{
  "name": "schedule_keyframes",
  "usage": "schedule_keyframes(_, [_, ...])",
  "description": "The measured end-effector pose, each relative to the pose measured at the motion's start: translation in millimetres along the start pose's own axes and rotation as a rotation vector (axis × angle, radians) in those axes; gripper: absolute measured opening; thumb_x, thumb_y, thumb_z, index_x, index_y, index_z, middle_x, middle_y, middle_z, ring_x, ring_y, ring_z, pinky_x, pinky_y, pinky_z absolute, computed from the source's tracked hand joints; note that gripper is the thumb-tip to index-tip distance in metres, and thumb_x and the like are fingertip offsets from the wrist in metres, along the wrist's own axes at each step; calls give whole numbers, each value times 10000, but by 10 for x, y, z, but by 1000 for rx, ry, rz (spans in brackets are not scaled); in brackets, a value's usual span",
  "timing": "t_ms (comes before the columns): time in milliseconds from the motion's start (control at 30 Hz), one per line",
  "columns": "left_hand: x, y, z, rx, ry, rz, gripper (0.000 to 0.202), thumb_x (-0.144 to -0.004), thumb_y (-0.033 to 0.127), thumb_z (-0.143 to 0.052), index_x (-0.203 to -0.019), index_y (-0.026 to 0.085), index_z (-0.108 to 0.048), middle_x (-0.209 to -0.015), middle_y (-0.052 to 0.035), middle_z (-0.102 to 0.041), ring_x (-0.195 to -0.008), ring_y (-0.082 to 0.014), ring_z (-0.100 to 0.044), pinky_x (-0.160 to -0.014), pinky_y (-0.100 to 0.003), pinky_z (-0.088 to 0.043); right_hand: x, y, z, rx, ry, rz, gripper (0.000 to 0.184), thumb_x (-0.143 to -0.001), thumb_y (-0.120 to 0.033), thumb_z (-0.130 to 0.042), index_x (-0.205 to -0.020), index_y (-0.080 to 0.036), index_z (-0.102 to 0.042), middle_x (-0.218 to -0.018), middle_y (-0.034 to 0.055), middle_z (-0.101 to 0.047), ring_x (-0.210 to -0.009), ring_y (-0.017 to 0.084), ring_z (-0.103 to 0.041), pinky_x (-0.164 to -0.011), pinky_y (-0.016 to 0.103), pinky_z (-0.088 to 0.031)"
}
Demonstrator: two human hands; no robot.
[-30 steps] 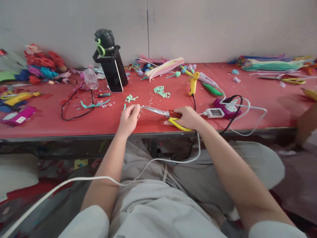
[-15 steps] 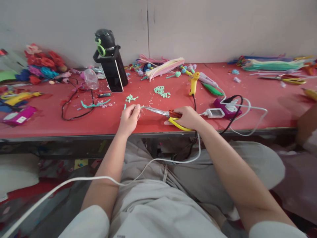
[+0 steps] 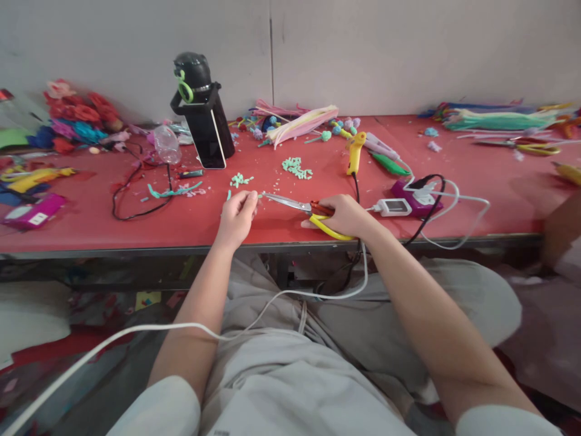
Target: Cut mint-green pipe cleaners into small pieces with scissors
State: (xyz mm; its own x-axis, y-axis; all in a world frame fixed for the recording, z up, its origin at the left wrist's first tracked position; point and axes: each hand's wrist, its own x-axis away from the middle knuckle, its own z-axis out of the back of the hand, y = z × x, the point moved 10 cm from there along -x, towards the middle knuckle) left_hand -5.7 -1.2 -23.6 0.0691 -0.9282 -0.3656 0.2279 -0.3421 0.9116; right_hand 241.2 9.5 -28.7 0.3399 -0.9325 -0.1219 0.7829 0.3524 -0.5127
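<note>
Between the thumb and fingers of my left hand is a thin mint-green pipe cleaner, its tip poking out to the right and its other end showing to the left. My right hand is wrapped round the handles of a pair of scissors, one yellow and one orange-red. Their blades point left, with the tips close to the pipe cleaner's end. Just beyond my left hand lies a small heap of cut green pieces. A larger heap of green bits lies farther back on the red table.
A black bottle stands behind with a phone leaning on it. To the right are a yellow glue gun, a purple power block and loose cables. Pipe cleaner bundles lie along the wall. A white cable crosses my lap.
The scissors' tips have shifted very slightly right, away from the pipe cleaner's end. Both hands stay almost where they were.
</note>
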Motion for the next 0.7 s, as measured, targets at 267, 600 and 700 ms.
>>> schedule_keyframes(267, [4, -4, 13, -14, 12, 0, 415, -965, 532, -641, -714, 202, -627, -602, 10, -532, -555, -114, -487, -542, -260, -389, -8, 16, -21, 10, -12, -17, 757, -644, -939, -653, -586, -228, -400, -607, -26, -372, -626, 136, -297, -594, 332, -211])
schedule_keyframes(600, [-9, 25, -21, 39, 7, 12, 424, -937, 552, -668, -703, 201, -625, -571, 14, -496, -524, -109, -451, -506, -258, -358, -19, 24, -15, 20, -6, -40, 767, -618, -947, -660, -590, -227, -398, -618, -25, -379, -625, 132, -291, -593, 332, -207])
schedule_keyframes(700, [-6, 15, -18, 53, 13, 21, 450, -935, 558, -666, -671, 205, -578, -563, 20, -470, -516, -105, -431, -495, -258, -339, -3, 16, -8, 0, -5, -27, 762, -636, -944, -652, -598, -226, -399, -619, -28, -372, -630, 131, -296, -599, 329, -210])
